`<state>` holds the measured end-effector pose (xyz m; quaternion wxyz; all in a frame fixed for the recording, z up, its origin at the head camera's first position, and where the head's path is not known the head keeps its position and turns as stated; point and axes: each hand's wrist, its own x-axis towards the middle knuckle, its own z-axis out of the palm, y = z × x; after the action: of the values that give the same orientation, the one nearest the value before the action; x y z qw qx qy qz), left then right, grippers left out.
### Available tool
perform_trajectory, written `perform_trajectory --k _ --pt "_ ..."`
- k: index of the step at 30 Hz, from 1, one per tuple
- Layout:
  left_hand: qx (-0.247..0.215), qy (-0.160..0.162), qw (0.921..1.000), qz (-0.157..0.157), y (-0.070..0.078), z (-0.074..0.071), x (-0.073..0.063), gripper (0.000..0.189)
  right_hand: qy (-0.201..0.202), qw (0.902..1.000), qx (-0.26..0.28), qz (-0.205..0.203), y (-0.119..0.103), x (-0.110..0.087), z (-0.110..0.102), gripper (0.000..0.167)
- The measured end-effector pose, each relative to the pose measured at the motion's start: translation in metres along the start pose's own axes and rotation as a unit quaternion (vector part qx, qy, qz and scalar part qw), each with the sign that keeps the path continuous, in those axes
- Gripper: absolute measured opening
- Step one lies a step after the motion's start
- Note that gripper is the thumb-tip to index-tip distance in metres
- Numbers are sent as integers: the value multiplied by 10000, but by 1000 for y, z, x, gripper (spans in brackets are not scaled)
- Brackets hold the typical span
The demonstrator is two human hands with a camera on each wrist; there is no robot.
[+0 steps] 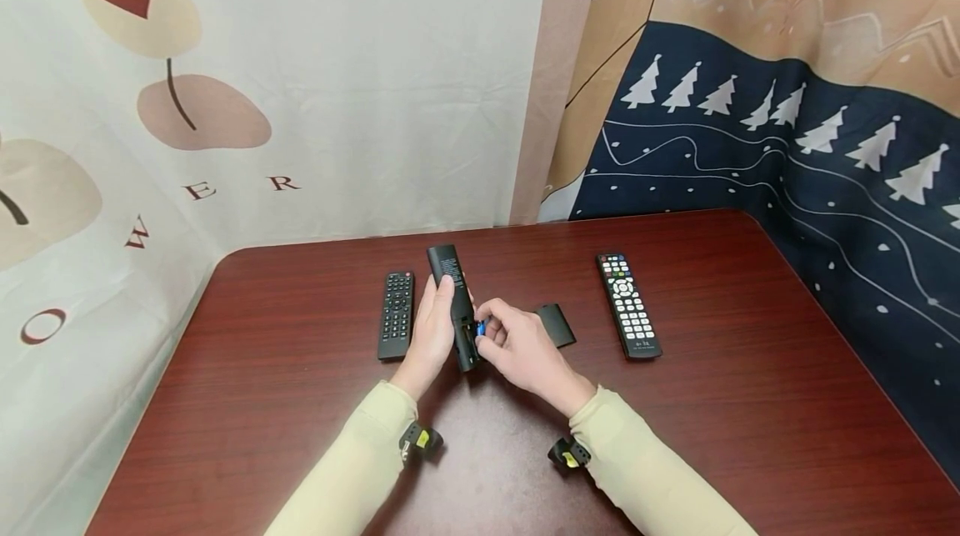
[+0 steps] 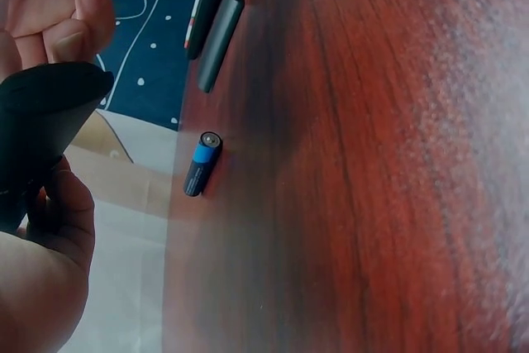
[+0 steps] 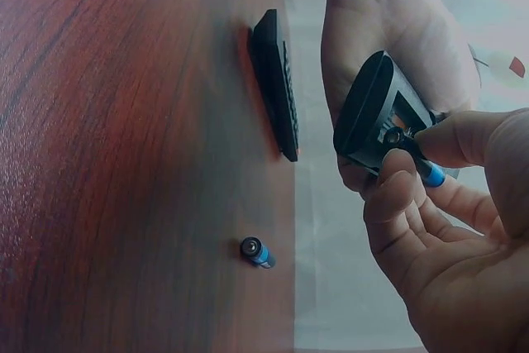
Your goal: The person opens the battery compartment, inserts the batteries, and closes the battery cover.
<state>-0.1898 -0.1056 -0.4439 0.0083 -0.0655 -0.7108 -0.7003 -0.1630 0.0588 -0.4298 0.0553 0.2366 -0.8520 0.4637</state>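
Note:
My left hand (image 1: 427,336) grips a black remote control (image 1: 448,269) raised over the table, its labelled back turned up. The lower end of that back has an uncovered battery compartment (image 3: 405,113). Between thumb and fingers my right hand (image 1: 528,353) pinches a black-and-blue battery (image 3: 432,174), one end right at the compartment. A second battery (image 2: 204,163) lies on the table, visible in both wrist views and hidden in the head view. Just beyond my right hand lies the black battery cover (image 1: 557,325).
To the left of the held remote, a smaller black remote (image 1: 396,315) lies buttons up. Another black remote with white buttons (image 1: 630,307) lies to the right. The reddish-brown table (image 1: 300,403) meets hanging printed cloths (image 1: 390,102) at its back edge.

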Motion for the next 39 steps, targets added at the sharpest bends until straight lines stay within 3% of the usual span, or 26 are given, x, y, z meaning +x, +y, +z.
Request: perform_trajectory --k 20,39 --pt "90 82 9999 14 -2 2 0 45 -54 9995 178 -248 -1 -1 2 19" --pt "4 89 10000 42 -4 4 0 45 235 9972 203 -679 1 -3 11 17"
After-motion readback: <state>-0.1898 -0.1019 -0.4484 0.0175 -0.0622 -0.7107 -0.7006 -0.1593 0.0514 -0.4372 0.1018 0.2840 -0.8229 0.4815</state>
